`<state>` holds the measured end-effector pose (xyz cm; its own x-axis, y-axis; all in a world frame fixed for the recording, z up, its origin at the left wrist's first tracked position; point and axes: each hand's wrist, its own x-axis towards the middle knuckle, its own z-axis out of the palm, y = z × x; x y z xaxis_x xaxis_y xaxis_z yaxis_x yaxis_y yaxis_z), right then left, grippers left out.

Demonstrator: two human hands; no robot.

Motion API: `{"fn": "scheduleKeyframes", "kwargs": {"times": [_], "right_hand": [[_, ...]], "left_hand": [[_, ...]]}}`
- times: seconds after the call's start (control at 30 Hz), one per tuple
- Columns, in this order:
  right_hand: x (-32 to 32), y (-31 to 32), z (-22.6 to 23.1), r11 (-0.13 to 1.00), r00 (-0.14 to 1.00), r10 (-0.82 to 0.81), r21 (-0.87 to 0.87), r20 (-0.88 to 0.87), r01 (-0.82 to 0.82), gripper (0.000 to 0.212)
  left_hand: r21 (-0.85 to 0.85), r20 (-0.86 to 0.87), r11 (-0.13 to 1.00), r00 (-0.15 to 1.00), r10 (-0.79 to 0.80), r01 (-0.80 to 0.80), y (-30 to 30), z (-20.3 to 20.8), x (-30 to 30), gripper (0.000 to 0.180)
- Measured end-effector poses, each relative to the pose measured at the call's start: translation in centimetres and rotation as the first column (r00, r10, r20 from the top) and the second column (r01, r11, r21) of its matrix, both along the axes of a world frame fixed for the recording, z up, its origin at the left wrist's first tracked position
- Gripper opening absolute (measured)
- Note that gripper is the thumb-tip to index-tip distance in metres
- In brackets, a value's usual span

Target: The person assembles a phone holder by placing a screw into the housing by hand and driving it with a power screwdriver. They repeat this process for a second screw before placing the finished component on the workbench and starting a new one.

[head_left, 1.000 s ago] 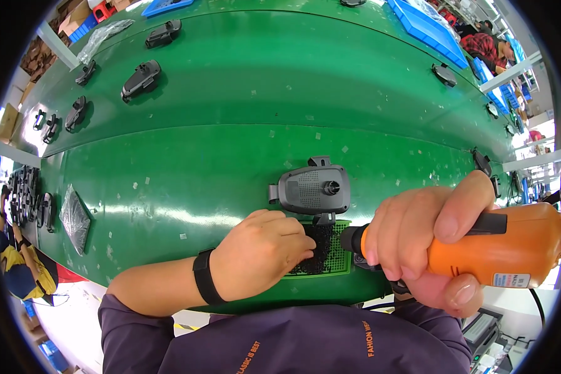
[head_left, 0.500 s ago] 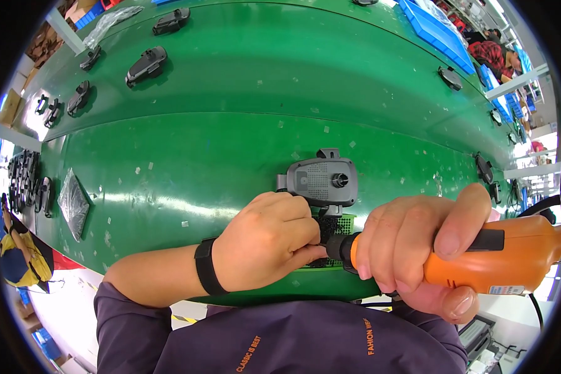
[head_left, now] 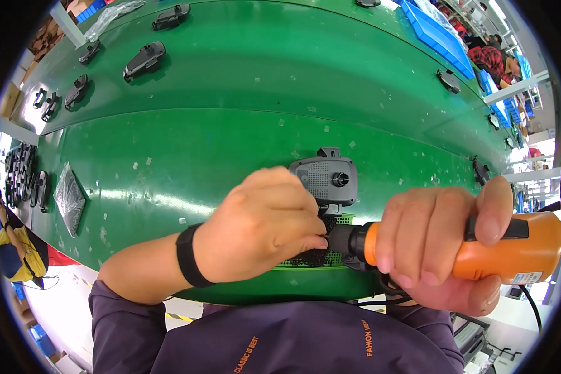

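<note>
An orange electric screwdriver (head_left: 523, 246) is gripped in my right hand (head_left: 445, 246), its black nose pointing left. My left hand (head_left: 262, 227), a black band on its wrist, is closed in a pinch right at the screwdriver's tip; whatever it pinches is too small to make out. Below the pinch sits a green basket (head_left: 341, 257) holding many small black pieces (head_left: 310, 257) that look like screws. Just beyond the basket lies a grey plastic device (head_left: 318, 179) with a dotted grille, a round black stub and clamp-like arms. My left hand partly covers its near left corner.
Similar dark devices (head_left: 144, 60) are scattered over the far left of the green table (head_left: 199, 143). More are piled at the left edge, near a clear plastic bag (head_left: 70, 199). A blue tray (head_left: 436, 37) stands at the far right. A co-worker in a checked shirt (head_left: 489, 59) is beyond it.
My right hand and the screwdriver have shifted slightly right. My left hand has risen a little and still pinches at the tip. More of the basket's black pieces show.
</note>
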<state>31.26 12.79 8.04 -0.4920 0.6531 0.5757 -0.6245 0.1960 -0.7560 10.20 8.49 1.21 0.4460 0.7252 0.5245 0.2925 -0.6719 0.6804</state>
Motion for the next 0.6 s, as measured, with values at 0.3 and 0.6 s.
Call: {"fn": "scheduleKeyframes", "kwargs": {"times": [0.3,0.6], "right_hand": [[-2.7,1.6,-1.3,0.982,0.971,-0.14,-0.095,0.192,0.161,0.051],[-3.7,1.5,-1.5,0.986,0.961,-0.146,-0.045,0.235,0.161,0.051]], "left_hand": [[-0.267,-0.141,0.918,0.954,0.264,-0.294,0.9,-1.9,-0.9,0.074],[-0.385,-0.131,0.903,0.98,0.15,-0.189,1.5,-2.1,-1.6,0.065]]}}
